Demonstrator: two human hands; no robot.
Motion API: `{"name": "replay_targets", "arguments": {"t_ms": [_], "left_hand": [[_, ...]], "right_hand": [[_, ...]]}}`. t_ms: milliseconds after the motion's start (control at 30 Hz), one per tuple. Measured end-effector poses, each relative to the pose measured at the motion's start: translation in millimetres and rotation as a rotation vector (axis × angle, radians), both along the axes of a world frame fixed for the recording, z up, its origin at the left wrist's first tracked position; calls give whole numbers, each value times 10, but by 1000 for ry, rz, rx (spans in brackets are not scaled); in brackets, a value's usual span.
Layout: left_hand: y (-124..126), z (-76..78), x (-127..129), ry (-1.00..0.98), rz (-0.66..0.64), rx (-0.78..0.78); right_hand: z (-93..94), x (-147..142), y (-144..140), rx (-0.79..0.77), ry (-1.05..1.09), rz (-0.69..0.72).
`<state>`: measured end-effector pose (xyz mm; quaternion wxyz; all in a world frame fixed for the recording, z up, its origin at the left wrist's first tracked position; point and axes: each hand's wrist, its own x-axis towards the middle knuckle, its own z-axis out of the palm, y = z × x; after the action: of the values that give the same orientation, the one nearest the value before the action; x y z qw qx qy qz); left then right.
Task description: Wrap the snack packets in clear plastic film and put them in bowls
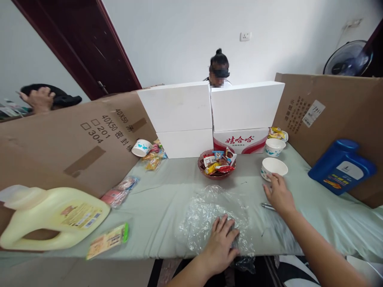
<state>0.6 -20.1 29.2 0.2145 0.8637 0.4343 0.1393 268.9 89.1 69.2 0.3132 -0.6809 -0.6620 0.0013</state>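
Observation:
My left hand (220, 244) lies flat with fingers spread on a crumpled clear plastic bag (203, 217) at the table's front edge. To the right, my right hand (279, 194) reaches to a white paper bowl (275, 165) with a blue pattern, its fingertips at the near rim; whether they grip it I cannot make out. Partly under that hand and wrist lies a slim metallic thing, perhaps a pen (267, 206). Beyond the bag stands a reddish glass bowl (217, 176) filled with wrapped snacks.
White boxes (182, 107) form a wall at the back, with cardboard panels (338, 103) on both sides. A yellow jug (54, 215) and snack packets (107, 241) lie left; a blue bottle (341, 167) leans right. Another paper bowl (274, 147) stands behind. Two other people are beyond the panels.

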Motion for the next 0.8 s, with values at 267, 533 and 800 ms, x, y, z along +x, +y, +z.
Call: {"name": "replay_targets", "arguments": {"t_ms": [267, 533, 800], "left_hand": [[37, 186, -169, 56, -7, -52], [-220, 146, -1091, 77, 17, 3], [-139, 459, -1126, -187, 248, -334]], "right_hand": [[-231, -626, -1194, -404, -10, 1055], [-486, -331, -1286, -321, 39, 958], [-394, -377, -1115, -496, 436, 575]]}}
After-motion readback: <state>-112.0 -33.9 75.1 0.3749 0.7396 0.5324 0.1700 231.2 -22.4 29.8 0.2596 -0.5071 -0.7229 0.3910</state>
